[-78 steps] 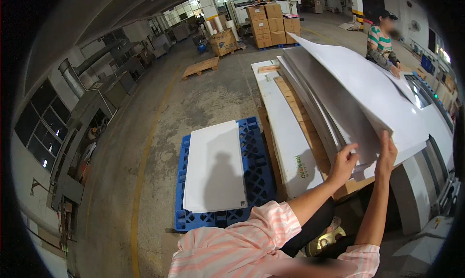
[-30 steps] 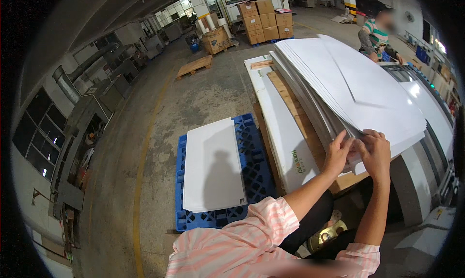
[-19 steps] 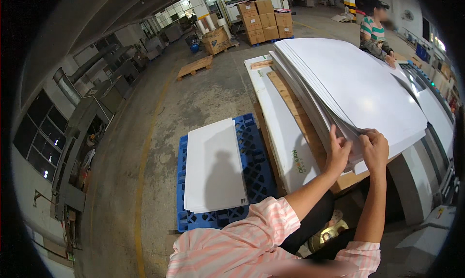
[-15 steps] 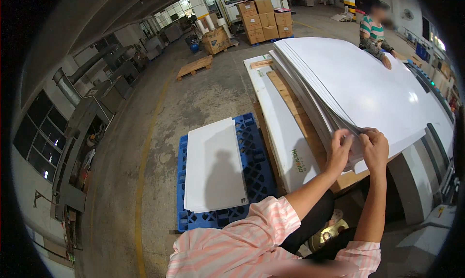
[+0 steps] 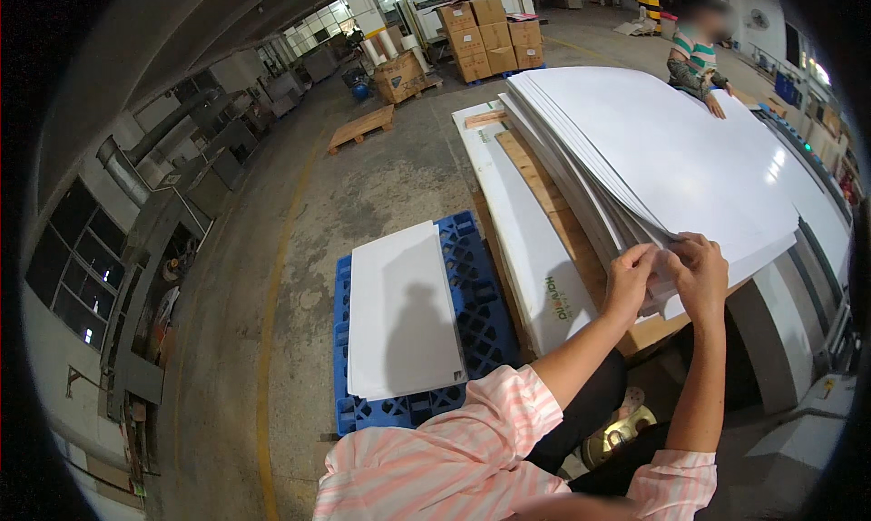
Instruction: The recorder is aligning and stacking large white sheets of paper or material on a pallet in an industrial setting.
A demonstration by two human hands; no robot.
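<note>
Pinching the near corner of a big stack of white sheets (image 5: 689, 158), both hands are closed on the edges: left hand (image 5: 629, 281) grips the lower sheets, right hand (image 5: 699, 272) holds the top ones, right beside each other. The stack sits on a wooden pallet (image 5: 553, 213). Across it, another person (image 5: 694, 54) has a hand on the far edge. A smaller white pile (image 5: 399, 312) lies on a blue pallet (image 5: 472, 276) to the left.

Blue pallet (image 5: 472, 276) w/ white sheets (image 5: 399, 312); cardboard boxes (image 5: 485, 36) far back.
</note>
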